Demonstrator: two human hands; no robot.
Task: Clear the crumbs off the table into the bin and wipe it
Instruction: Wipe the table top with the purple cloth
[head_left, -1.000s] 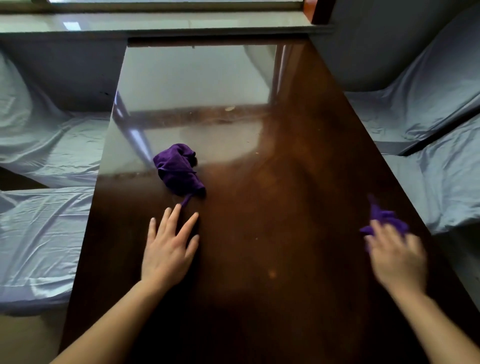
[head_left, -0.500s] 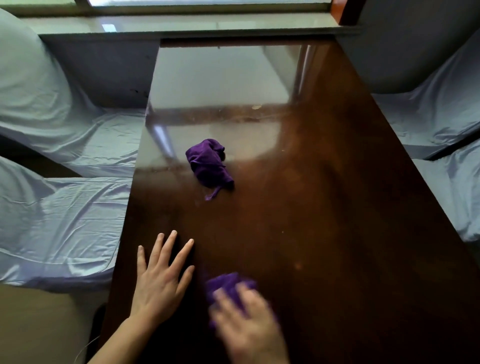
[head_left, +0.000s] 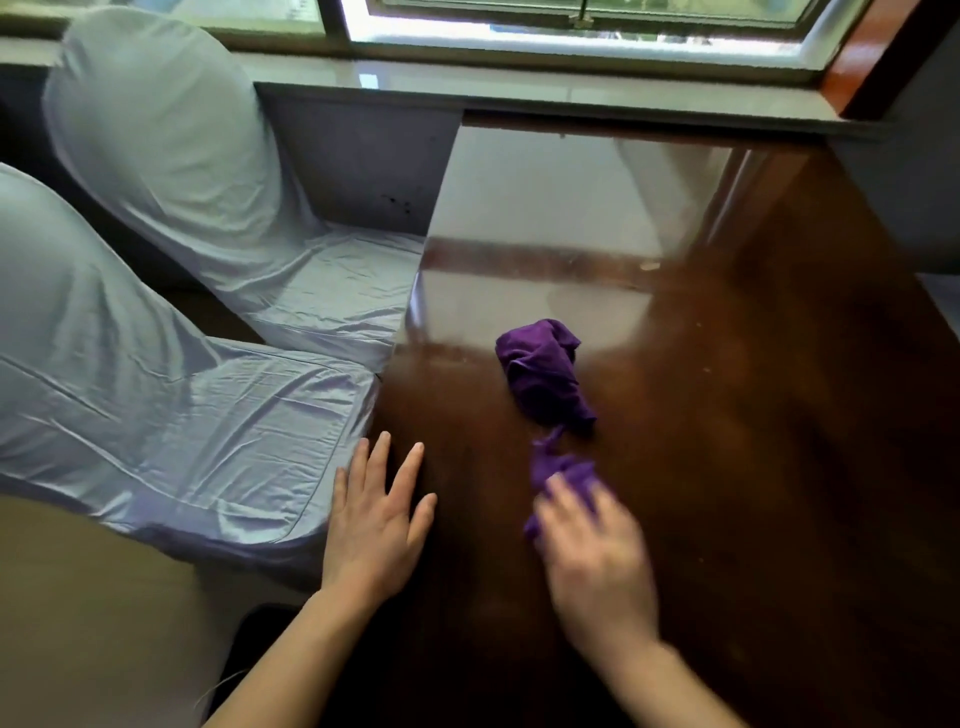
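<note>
Here's the long, glossy dark-brown wooden bench (head_left: 727, 467), running away from both hands toward the window (head_left: 571, 21), and the wiping is well under way. To the outside of the left hand stand two chairs draped in pale blue satin covers (head_left: 182, 389), the nearer seat just beside that hand's little finger.

A second ago the right hand was out at the far right edge of the bench; half a second ago it had come in close to the body beside the left hand; now it's pushing forward again. That reads as broad sweeps back and forth, so I'd say the near stretch is being covered.

The left hand (head_left: 376, 525) lies flat at the bench's left edge, fingers spread wide, holding nothing, bracing by the look of it. The right hand (head_left: 597, 561), blurred with motion, presses down on a small purple cloth (head_left: 563, 475) that pokes out ahead of its fingertips.

Just ahead of that, nearly touching, sits a second crumpled purple cloth (head_left: 545, 376), unmoved through all this. Well beyond both hands, a few pale crumbs (head_left: 649, 266) lie in the glare, not yet reached. No bin in sight, so where they'll end up I can't say.
</note>
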